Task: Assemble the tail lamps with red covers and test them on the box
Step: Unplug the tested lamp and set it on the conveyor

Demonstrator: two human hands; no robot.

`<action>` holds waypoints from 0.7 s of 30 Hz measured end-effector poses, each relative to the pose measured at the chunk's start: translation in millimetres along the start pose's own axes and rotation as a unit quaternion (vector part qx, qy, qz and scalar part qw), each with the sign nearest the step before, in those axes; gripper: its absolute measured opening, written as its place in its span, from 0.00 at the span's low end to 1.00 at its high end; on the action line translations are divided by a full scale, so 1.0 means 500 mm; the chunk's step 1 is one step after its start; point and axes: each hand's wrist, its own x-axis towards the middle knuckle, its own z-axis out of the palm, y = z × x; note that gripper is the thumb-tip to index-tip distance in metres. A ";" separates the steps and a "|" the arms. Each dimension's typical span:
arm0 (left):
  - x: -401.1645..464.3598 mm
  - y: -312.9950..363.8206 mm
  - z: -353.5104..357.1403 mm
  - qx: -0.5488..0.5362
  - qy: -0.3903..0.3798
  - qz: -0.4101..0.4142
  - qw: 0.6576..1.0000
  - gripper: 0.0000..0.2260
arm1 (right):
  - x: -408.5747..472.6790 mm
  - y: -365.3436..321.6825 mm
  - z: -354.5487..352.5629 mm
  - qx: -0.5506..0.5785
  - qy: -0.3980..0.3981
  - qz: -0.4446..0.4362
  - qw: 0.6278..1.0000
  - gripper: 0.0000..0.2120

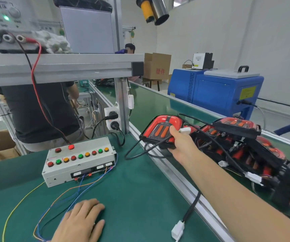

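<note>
My right hand grips a red-covered tail lamp by its near edge, holding it above the aluminium rail between the bench and the conveyor. Its black cable loops down onto the green mat. A pile of several more tail lamps lies on the conveyor to the right. The grey test box, with rows of red, green and amber buttons, sits on the mat to the left. My left hand rests flat on the mat near the front edge, holding nothing. A white connector on a black cable lies beside my right forearm.
Thin coloured wires run from the test box across the mat. A power supply with red and black leads stands on the shelf above. A blue machine sits beyond the conveyor. A socket strip hangs on the post. Another person stands behind the bench.
</note>
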 end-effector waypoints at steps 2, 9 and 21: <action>0.001 -0.005 0.007 0.002 0.021 0.010 1.000 0.19 | 0.041 -0.017 0.011 -0.038 0.049 -0.042 0.997 0.16; 0.003 -0.013 0.026 -0.016 0.020 0.000 1.000 0.17 | 0.150 -0.057 0.014 -0.180 0.133 -0.180 0.958 0.21; 0.004 -0.030 0.046 -0.023 0.022 0.003 0.999 0.16 | 0.199 -0.011 -0.002 -0.387 0.198 -0.114 0.893 0.31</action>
